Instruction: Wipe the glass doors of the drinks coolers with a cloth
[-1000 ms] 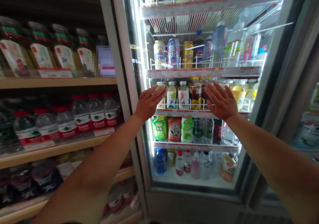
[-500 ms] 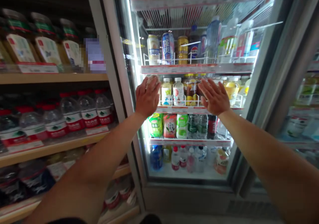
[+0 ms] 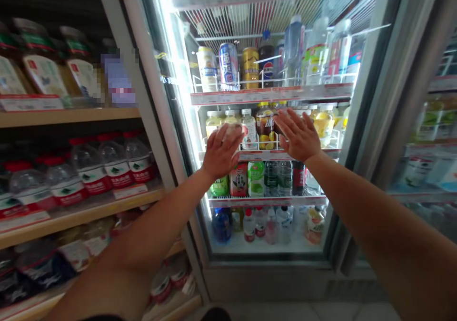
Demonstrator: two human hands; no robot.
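One pale wad (image 3: pixel 234 131), cloth or paper, I cannot tell which: under the fingers of my left hand (image 3: pixel 222 150), at the glass fridge door (image 3: pixel 267 264). Left grip: fingers outstretched, nearly flat over the wad. Right grip: my right hand (image 3: pixel 298 135), fingers spread, palm toward the glass.

Behind the glass, between my hands: one white-capped bottle (image 3: pixel 248 127); one yellow-capped brown bottle (image 3: pixel 264 125), lemons on its label.

Shelf above: one white can (image 3: pixel 207 68), one blue-and-white can (image 3: pixel 228 66), one gold can (image 3: pixel 250 68), upright, in a row.

Shelf below: one red pack (image 3: pixel 239 180); one green-and-white container (image 3: pixel 256 178).

Fridge bottom: one blue bottle (image 3: pixel 222 225); several small bottles.

Outside, to my left: wooden shelves (image 3: pixel 71 116); red-capped water bottles (image 3: pixel 90 169), several, upright.
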